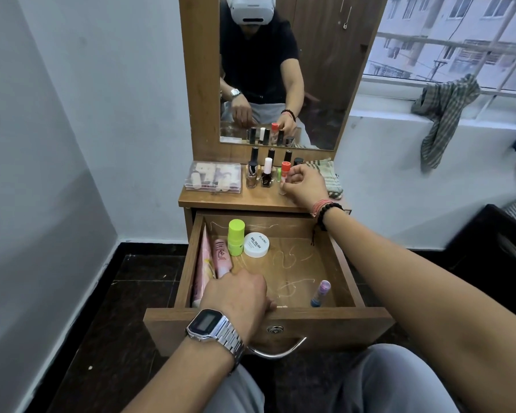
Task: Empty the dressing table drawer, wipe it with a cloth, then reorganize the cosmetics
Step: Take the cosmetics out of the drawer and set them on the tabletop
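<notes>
The wooden drawer (pixel 283 272) stands pulled out. Inside lie a green stick (pixel 236 237), a white nail polish jar (pixel 256 245), two pink tubes (pixel 222 257) along the left wall and a purple-capped bottle (pixel 320 293) near the front right. My left hand (pixel 239 295) reaches into the drawer's front left, fingers curled down beside the pink tubes; whether it grips anything is hidden. On the dressing table top (pixel 239 199) my right hand (pixel 304 186) pinches a small clear bottle with an orange cap (pixel 284 173), standing next to several nail polish bottles (pixel 259 174).
A clear plastic box (pixel 212 177) sits at the top's left. A checked cloth (pixel 328 174) lies at its right, behind my right hand. The mirror (pixel 280 70) rises behind. Another cloth (pixel 444 111) hangs on the window ledge. A dark seat (pixel 495 248) stands at right.
</notes>
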